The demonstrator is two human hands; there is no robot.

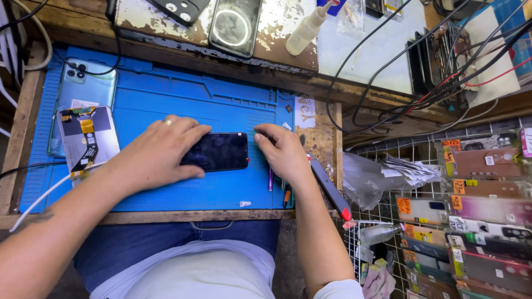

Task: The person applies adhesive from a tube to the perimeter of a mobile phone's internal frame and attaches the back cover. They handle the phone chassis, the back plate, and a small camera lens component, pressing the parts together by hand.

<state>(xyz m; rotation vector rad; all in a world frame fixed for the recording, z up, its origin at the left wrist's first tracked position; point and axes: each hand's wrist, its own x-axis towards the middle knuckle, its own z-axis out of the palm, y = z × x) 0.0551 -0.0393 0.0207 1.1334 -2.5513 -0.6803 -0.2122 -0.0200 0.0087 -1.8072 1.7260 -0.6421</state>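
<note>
A pale green phone back [88, 88] is seen at the left of the ribbed blue mat [221, 99]. The glossy black phone [217, 151] is pinned mid-mat under the left hand [158, 152], fingers spread flat; its right edge is pinched by the right hand [285, 155].

We see blue mat [166, 105] as landmark. Dark phone [216, 151] lies flat at mat centre. Left hand [155, 152] covers phone's left end; right hand [285, 152] touches its right edge. Pale-blue phone back [83, 91] and detached screen panel [88, 135] lie at mat's left edge. Squeeze bottle [307, 27] beyond mat's far edge.
</note>
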